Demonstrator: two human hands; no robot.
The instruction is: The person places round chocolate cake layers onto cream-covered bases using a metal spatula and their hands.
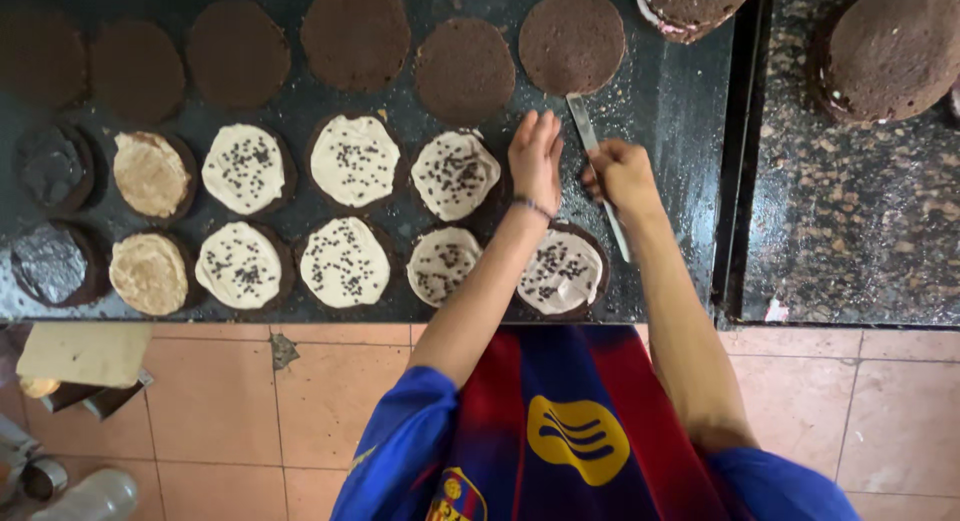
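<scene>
— Palette knife (597, 171) was in the right hand (620, 176), wasn't it?

— Yes. The fingers were wrapped around its handle, and the flat metal blade stuck out past the knuckles toward the plain chocolate round (571, 41) at the far side of the dark tabletop (680, 111).

— And the left hand (536, 159)?

— It held nothing. The fingers were straight and pressed together, lying flat just beside the knife hand, with a thin bracelet at the wrist. It lay next to a cream-topped round (455, 174) sprinkled with dark chips.

— What lay under the arms?

— Another creamed and sprinkled round (560, 273), partly hidden by the left forearm, at the near edge.

— And further out?

— Two rows of creamed rounds ran to the left; most carried chips, while two tan ones (150, 174) had none. Beyond them sat a far row of bare dark rounds. A stacked cake (893, 49) stood on the speckled stone counter (850, 231) to the right, well apart from both hands.
</scene>
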